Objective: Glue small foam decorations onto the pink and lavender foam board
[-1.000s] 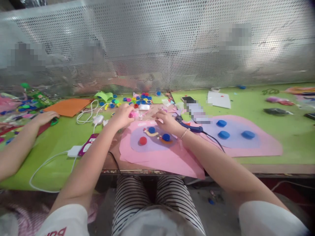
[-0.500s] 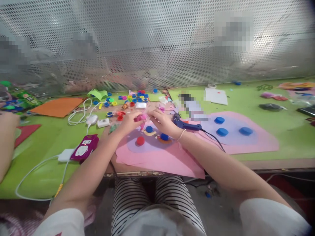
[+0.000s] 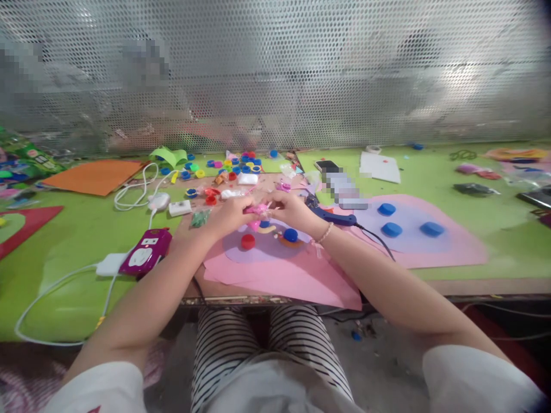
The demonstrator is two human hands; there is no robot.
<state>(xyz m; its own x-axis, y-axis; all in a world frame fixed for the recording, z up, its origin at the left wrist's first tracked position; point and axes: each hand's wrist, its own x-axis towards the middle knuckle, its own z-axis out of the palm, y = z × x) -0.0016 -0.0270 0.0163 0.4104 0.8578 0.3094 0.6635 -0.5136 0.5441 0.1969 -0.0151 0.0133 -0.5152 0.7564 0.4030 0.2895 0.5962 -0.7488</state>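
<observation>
A bright pink lump that looks like modelling clay (image 3: 257, 210) is between my two hands, above the pink and lilac paper (image 3: 275, 275). My left hand (image 3: 235, 215) pinches it from the left, its fingers closed. My right hand (image 3: 295, 211) meets it from the other side, fingers bent and pressed together on its edge; the fingertips are partly hidden. Below on the paper lie a red bottle cap (image 3: 248, 241), a blue cap (image 3: 290, 235) with an orange strip under it, and a cream curved strip (image 3: 267, 230) by another blue cap, partly covered.
A dark blue glue gun (image 3: 336, 217) lies right of my right hand, its cord trailing forward. Beyond it is a second paper sheet (image 3: 456, 252) with blue caps. A purple power socket (image 3: 146, 252) with white cables sits left. Loose caps (image 3: 245, 166) and a phone (image 3: 329, 166) are behind.
Both hands have shifted slightly right with the pink lump, now covering more of one blue cap. The other person's arm at the left edge has gone from view.
</observation>
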